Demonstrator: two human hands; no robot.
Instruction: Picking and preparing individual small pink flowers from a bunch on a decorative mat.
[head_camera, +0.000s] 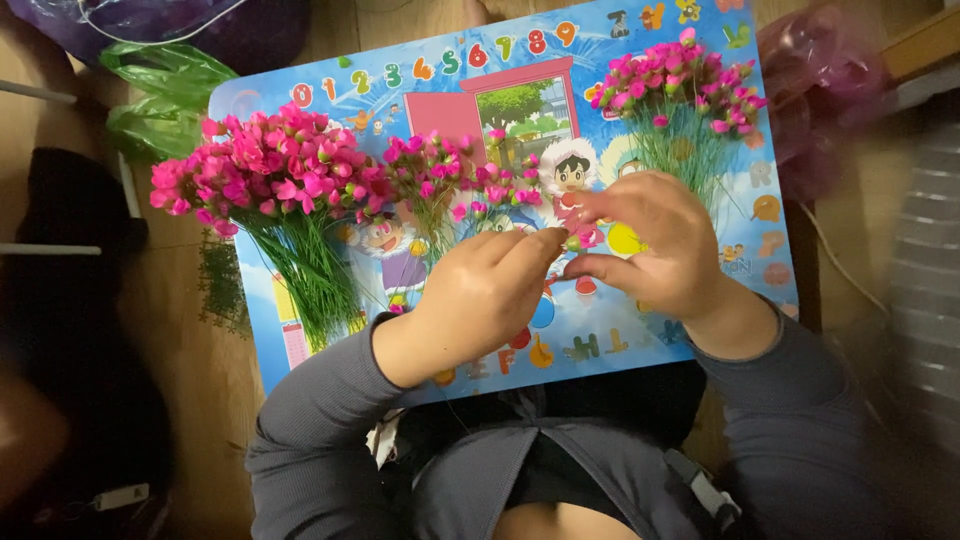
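- Left hand (490, 285): grip pinched on a small pink flower (578, 238).
- Right hand (655, 245): fingertips closed on the same flower.
- Pink bunches (270, 165) lie on the table (700, 330).

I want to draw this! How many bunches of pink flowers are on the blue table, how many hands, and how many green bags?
Pink flower bunches: 3 (left, middle, right)
Hands: 2 (left hand, right hand)
Green bags: 1
Total: 6

Left hand (490, 285) and right hand (655, 245) meet fingertip to fingertip; both forearms angle inward, fingers pinched.
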